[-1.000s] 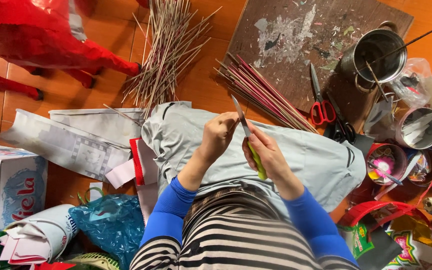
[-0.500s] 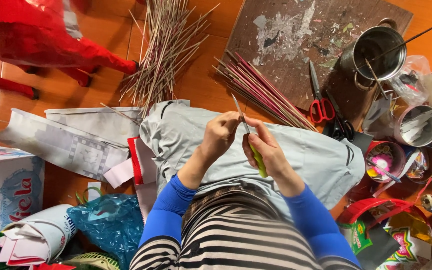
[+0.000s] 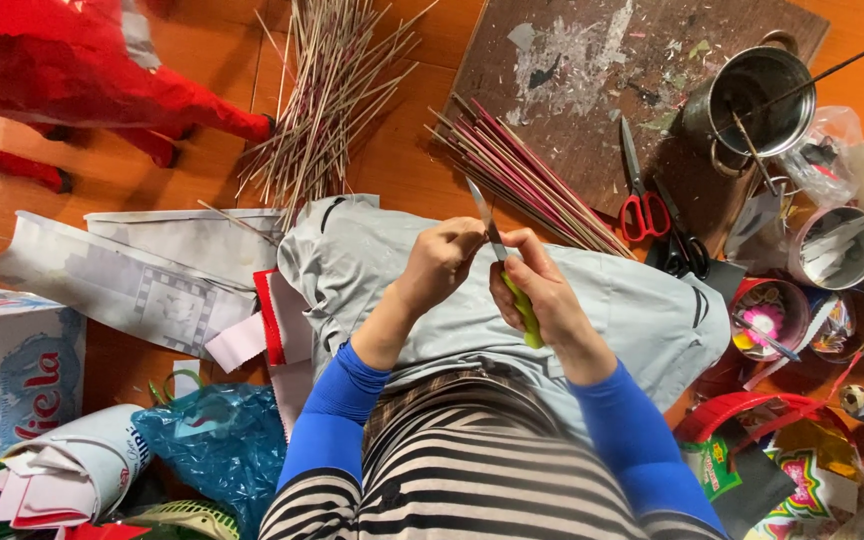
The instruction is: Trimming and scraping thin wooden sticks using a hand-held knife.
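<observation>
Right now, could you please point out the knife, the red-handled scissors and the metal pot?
knife (image 3: 490, 232), head view, on its blade.
red-handled scissors (image 3: 642, 213), head view, on a red handle.
metal pot (image 3: 730, 97), head view, on its rim.

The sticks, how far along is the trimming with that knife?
A tidy bundle of reddish sticks lies by the board, and looks already worked. In hand: the right hand holds a green-handled knife against something the left hand pinches; it is too small to make out. A large loose heap of pale sticks lies apart, apparently untouched, so much seems left.
</observation>
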